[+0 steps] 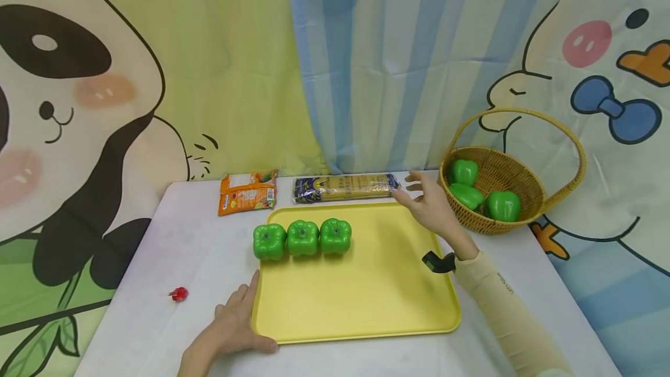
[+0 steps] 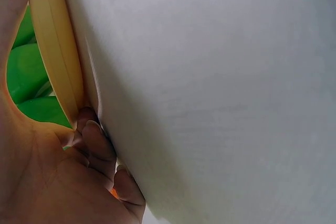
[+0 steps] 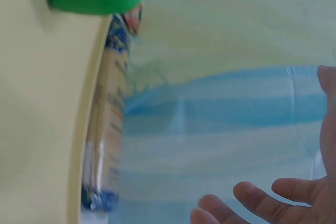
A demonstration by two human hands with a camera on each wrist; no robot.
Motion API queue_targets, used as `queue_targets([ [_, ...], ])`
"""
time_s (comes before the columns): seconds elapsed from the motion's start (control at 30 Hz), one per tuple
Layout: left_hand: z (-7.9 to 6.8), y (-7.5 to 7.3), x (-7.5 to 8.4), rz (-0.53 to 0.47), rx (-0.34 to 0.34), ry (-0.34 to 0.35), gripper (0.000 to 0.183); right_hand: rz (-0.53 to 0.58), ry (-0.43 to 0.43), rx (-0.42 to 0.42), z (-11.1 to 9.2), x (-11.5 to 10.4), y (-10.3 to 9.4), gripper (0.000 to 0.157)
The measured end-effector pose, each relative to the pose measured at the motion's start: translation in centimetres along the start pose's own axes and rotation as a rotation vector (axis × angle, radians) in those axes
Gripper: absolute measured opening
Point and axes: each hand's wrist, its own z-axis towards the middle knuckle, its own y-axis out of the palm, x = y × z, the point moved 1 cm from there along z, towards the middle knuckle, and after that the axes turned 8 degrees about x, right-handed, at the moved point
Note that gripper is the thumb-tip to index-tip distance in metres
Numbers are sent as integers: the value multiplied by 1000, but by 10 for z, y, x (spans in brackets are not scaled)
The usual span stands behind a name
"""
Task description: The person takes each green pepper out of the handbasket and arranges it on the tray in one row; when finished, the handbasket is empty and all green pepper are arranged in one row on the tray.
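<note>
My left hand (image 1: 234, 322) holds the near left corner of a yellow tray (image 1: 356, 295), thumb at the front rim and fingers along the left side. In the left wrist view the fingertips (image 2: 97, 137) curl against the tray's rim. Three green bell peppers (image 1: 302, 238) stand in a row at the tray's far left, the leftmost one overlapping the rim. Over the far right corner my right hand (image 1: 431, 205) hovers with fingers spread and nothing in it. It is between a pack of noodles (image 1: 345, 187) and a wicker basket (image 1: 494, 226).
Inside the handled basket lie green peppers (image 1: 503, 206) and a longer green vegetable (image 1: 467, 195). An orange snack packet (image 1: 248, 192) sits behind the tray, left of the noodles. On the white table (image 1: 209, 260) to the left is a small red object (image 1: 178, 294). A printed curtain (image 1: 235, 74) hangs behind.
</note>
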Motion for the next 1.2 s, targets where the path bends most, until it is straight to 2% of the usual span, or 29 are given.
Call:
queue_targets([
  [0.17,0,-2,2,14,-7,-9,158,0,48,68,9,12,-26,69],
  [0.37,0,-5,2,14,-12,-2,157,-48,82,77,22,23,-48,81],
  [0.5,-1,-5,3,-1,-7,14,156,-93,88,83,33,31,-59,82],
  [0.67,-2,-4,3,-1,6,26,157,-124,89,116,46,43,-69,79],
  [0.83,-2,-3,2,5,0,8,158,-153,98,147,60,58,-77,79],
  [1.2,0,-3,2,-12,-17,1,158,-172,184,142,79,87,-93,102],
])
